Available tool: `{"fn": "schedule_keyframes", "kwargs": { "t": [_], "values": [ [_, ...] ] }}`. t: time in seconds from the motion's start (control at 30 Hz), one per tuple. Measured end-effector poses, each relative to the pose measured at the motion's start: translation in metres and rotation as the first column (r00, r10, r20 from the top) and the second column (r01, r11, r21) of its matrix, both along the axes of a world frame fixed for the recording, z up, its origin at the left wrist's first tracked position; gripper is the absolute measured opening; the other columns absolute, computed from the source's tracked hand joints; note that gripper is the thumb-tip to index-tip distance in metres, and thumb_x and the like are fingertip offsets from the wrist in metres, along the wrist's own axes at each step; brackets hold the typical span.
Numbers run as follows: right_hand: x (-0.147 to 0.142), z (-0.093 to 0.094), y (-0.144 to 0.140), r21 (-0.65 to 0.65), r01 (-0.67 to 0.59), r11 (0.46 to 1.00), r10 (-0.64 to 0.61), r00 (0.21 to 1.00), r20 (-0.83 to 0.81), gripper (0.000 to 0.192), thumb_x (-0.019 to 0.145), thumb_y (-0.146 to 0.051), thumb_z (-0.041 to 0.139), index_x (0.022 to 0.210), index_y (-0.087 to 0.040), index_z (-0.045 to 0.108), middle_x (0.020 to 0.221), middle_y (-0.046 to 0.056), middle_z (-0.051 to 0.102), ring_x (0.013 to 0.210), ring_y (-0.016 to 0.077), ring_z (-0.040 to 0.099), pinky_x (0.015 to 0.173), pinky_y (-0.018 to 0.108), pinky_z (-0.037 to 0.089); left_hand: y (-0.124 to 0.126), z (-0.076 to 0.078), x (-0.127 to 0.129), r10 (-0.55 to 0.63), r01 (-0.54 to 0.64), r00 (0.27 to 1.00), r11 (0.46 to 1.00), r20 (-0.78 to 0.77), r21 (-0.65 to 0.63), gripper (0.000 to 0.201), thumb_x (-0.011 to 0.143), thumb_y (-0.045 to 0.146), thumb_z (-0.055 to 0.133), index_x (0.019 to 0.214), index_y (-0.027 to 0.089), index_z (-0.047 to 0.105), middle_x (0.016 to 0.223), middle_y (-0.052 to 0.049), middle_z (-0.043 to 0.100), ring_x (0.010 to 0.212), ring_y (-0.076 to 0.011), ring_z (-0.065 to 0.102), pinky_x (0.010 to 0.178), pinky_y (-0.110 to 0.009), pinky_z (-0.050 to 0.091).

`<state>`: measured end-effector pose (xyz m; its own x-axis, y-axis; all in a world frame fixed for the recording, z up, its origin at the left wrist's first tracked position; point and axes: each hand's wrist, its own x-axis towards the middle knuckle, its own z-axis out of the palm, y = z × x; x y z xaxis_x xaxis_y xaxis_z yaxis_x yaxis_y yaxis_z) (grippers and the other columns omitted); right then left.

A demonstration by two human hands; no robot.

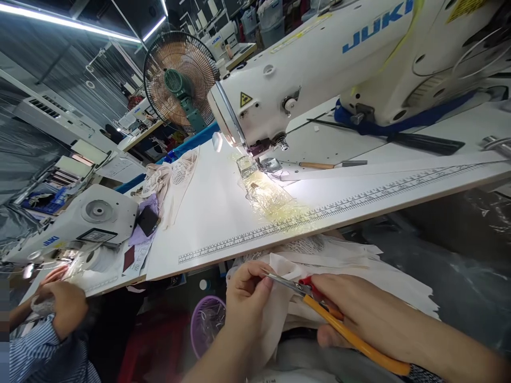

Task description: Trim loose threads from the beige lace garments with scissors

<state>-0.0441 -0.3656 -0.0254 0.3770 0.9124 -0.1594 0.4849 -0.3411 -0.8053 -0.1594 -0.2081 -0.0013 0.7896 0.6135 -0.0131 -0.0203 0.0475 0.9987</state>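
My left hand (249, 298) pinches the edge of a cream garment (351, 258) between thumb and fingertips, just below the table edge. Part of the garment has a lace pattern, and it drapes over my lap. In my right hand (351, 303) is a pair of scissors (319, 308) with a long orange handle and a red part near the pivot. Its metal blades point left, and their tips meet the cloth at my left fingertips. Whether the blades are closed is too small to tell.
A white JUKI sewing machine (279, 90) stands on the white table (215, 213), with clear plastic film (271, 199) under its needle. A wooden-handled tool (319, 165) lies beside it. Below is a purple basket (194, 324). At left, a co-worker's hand (67, 303) is near another machine (99, 213).
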Motion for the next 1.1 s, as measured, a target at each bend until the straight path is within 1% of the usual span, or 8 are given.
{"fn": "schedule_keyframes", "kwargs": {
  "t": [0.13, 0.4, 0.57, 0.63, 0.73, 0.83, 0.93, 1.1],
  "values": [
    [-0.002, 0.004, 0.003, -0.085, -0.050, 0.995, 0.047, 0.998, -0.039, 0.040, 0.070, -0.055, 0.060, 0.064, -0.022, 0.037, 0.062, 0.001, 0.054, 0.053, 0.0173, 0.047, 0.044, 0.027, 0.029, 0.001, -0.001, -0.001, -0.004, 0.004, 1.000, 1.000, -0.007, 0.020, 0.016, 0.071, 0.029, 0.071, 0.066, 0.018, 0.061, 0.073, -0.003, 0.062, 0.072, -0.0155, 0.057, 0.068, -0.028, 0.046],
    [-0.004, -0.019, 0.001, 0.157, 0.216, 0.964, -0.204, 0.975, -0.091, 0.042, 0.072, -0.053, 0.058, 0.062, -0.022, 0.032, 0.057, 0.000, 0.045, 0.050, 0.0151, 0.040, 0.042, 0.029, 0.030, 0.002, -0.001, -0.002, -0.042, 0.042, 0.999, 0.998, 0.003, 0.047, 0.013, 0.074, 0.027, 0.068, 0.068, 0.017, 0.061, 0.073, -0.003, 0.063, 0.072, -0.0159, 0.058, 0.069, -0.028, 0.047],
    [0.016, -0.006, 0.003, 0.318, 0.277, 0.907, -0.265, 0.961, -0.079, 0.033, 0.073, -0.051, 0.060, 0.076, -0.023, 0.043, 0.071, 0.002, 0.052, 0.063, 0.0182, 0.050, 0.053, 0.030, 0.044, 0.002, 0.000, -0.005, -0.133, 0.125, 0.990, 0.981, 0.043, 0.150, 0.006, 0.075, 0.019, 0.067, 0.071, 0.018, 0.063, 0.076, -0.004, 0.064, 0.075, -0.0160, 0.059, 0.071, -0.029, 0.048],
    [0.020, 0.008, 0.007, 0.356, 0.276, 0.893, -0.233, 0.959, -0.159, 0.028, 0.076, -0.048, 0.058, 0.085, -0.023, 0.047, 0.084, 0.005, 0.056, 0.080, 0.0220, 0.056, 0.062, 0.031, 0.049, 0.000, 0.002, -0.006, -0.173, 0.159, 0.984, 0.958, 0.040, 0.238, 0.005, 0.077, 0.018, 0.065, 0.073, 0.018, 0.064, 0.078, -0.006, 0.065, 0.075, -0.0166, 0.059, 0.071, -0.030, 0.049],
    [0.021, 0.026, 0.017, 0.383, 0.162, 0.909, -0.054, 0.960, -0.276, 0.027, 0.079, -0.041, 0.056, 0.097, -0.023, 0.050, 0.095, 0.006, 0.058, 0.096, 0.0224, 0.056, 0.073, 0.031, 0.050, -0.002, 0.004, -0.009, -0.193, 0.167, 0.980, 0.925, 0.043, 0.341, 0.004, 0.078, 0.016, 0.063, 0.075, 0.019, 0.065, 0.080, -0.008, 0.064, 0.076, -0.0174, 0.060, 0.069, -0.030, 0.050],
    [0.016, 0.034, 0.028, 0.381, 0.046, 0.923, 0.091, 0.939, -0.333, 0.020, 0.076, -0.036, 0.058, 0.085, -0.021, 0.049, 0.084, 0.002, 0.056, 0.079, 0.0165, 0.056, 0.068, 0.027, 0.050, -0.003, 0.004, -0.010, -0.173, 0.131, 0.982, 0.909, 0.072, 0.396, 0.005, 0.077, 0.015, 0.064, 0.077, 0.019, 0.065, 0.081, -0.007, 0.063, 0.078, -0.0181, 0.060, 0.070, -0.030, 0.051],
    [0.009, 0.029, 0.035, 0.359, 0.039, 0.933, 0.080, 0.947, -0.310, 0.021, 0.073, -0.036, 0.058, 0.072, -0.021, 0.043, 0.071, -0.002, 0.049, 0.061, 0.0113, 0.043, 0.055, 0.023, 0.044, -0.003, 0.001, -0.012, -0.115, 0.068, 0.989, 0.910, 0.092, 0.408, 0.004, 0.076, 0.015, 0.064, 0.077, 0.019, 0.063, 0.079, -0.006, 0.063, 0.076, -0.0170, 0.060, 0.069, -0.028, 0.051],
    [-0.001, 0.018, 0.040, 0.388, 0.074, 0.919, 0.030, 0.967, -0.254, 0.016, 0.075, -0.033, 0.056, 0.078, -0.021, 0.045, 0.069, -0.002, 0.045, 0.059, 0.0117, 0.038, 0.049, 0.022, 0.037, -0.005, -0.005, -0.017, -0.029, 0.014, 0.999, 0.935, 0.037, 0.355, 0.007, 0.078, 0.018, 0.063, 0.082, 0.018, 0.058, 0.078, -0.004, 0.063, 0.072, -0.0149, 0.060, 0.063, -0.024, 0.050]
  ]
}}
